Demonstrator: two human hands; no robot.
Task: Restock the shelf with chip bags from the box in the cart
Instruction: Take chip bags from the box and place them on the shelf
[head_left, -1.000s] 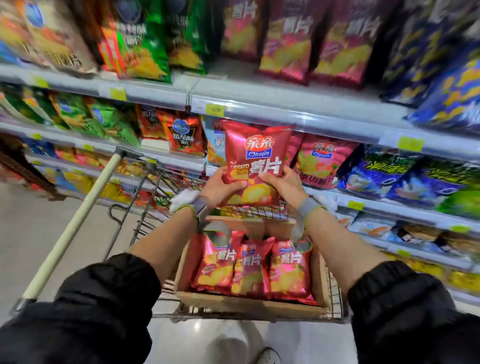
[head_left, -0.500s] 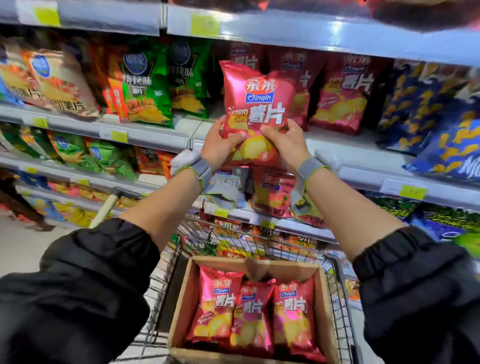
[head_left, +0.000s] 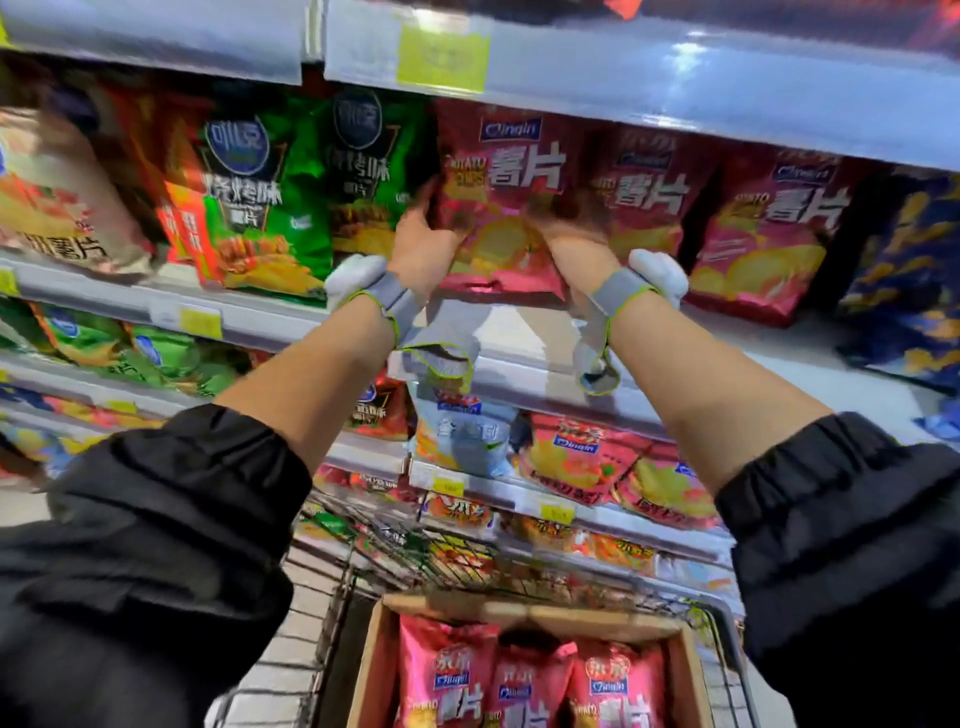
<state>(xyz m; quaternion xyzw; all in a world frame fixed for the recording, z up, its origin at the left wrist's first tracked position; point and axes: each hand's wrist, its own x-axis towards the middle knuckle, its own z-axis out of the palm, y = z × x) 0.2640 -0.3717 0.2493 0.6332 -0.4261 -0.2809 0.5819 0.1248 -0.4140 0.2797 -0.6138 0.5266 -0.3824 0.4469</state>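
Both hands hold a red chip bag (head_left: 506, 208) upright at the front of the upper shelf (head_left: 524, 332), its bottom edge just above the shelf board. My left hand (head_left: 423, 239) grips its lower left side, my right hand (head_left: 574, 236) its lower right. Two matching red bags (head_left: 649, 208) (head_left: 763, 244) stand to its right on the same shelf. Below, the cardboard box (head_left: 371, 670) in the wire cart (head_left: 332, 613) holds three more red bags (head_left: 524, 680).
Green chip bags (head_left: 260, 202) stand left of the held bag, blue bags (head_left: 904, 291) at the far right. The shelf above (head_left: 675, 73) overhangs closely. Lower shelves (head_left: 566, 499) carry more snack bags. Peeled-back gloves hang at both wrists.
Both hands have pushed the red bag up and forward, from in front of the shelf into the row beside the other red bags. The view has tilted upward and closer.
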